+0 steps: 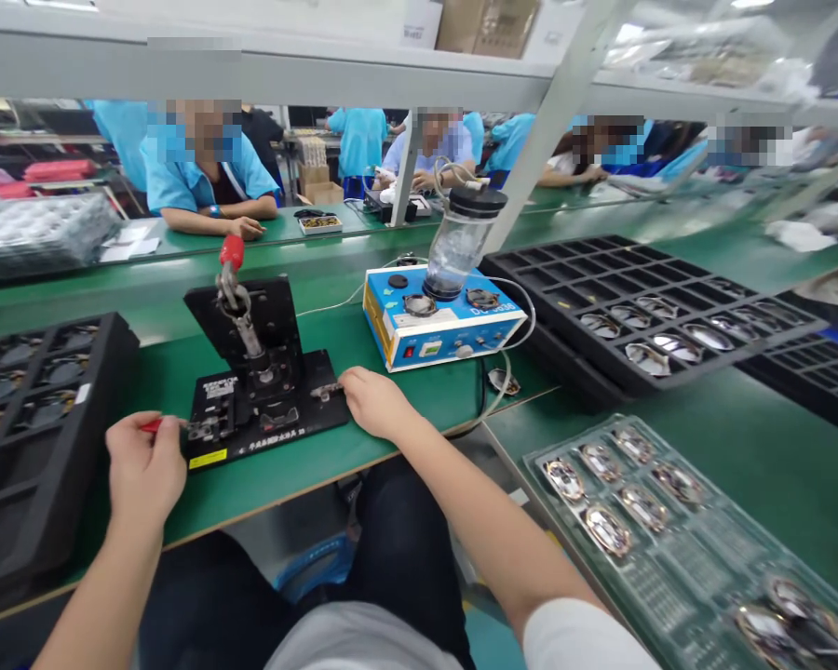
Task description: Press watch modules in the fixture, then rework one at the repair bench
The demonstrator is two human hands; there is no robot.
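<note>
Bare forearms reach forward from the lower edge of the view to a black metal press fixture (pixel 262 391) with an upright lever capped by a red knob (pixel 231 251), standing near the front edge of the green-topped workbench (pixel 182 372). Left hand (pixel 143 465) is closed on a small red-handled tool (pixel 152 425), its tip laid against the fixture's left end, apparently to work a part seated there. Right hand (pixel 373 400) rests at the fixture's right end, fingers curled onto a small metal piece (pixel 326 391) at the base plate's edge; whether it pinches or merely steadies that piece cannot be told. The fixture thus lies directly between the two hands, each touching one end, which likely keeps it from sliding.

Just beyond the right hand, toward the bench's middle, sits a blue and white control box (pixel 447 326) carrying a clear bottle with a black cap (pixel 461 244). Black compartment trays (pixel 642 307) holding shiny oval parts occupy the right side; another black tray (pixel 34 428) sits at the left edge. A green-tinted clear tray (pixel 670 540) of similar parts lies at the near right corner. Other persons in blue shirts (pixel 195 177) sit across the far edge.
</note>
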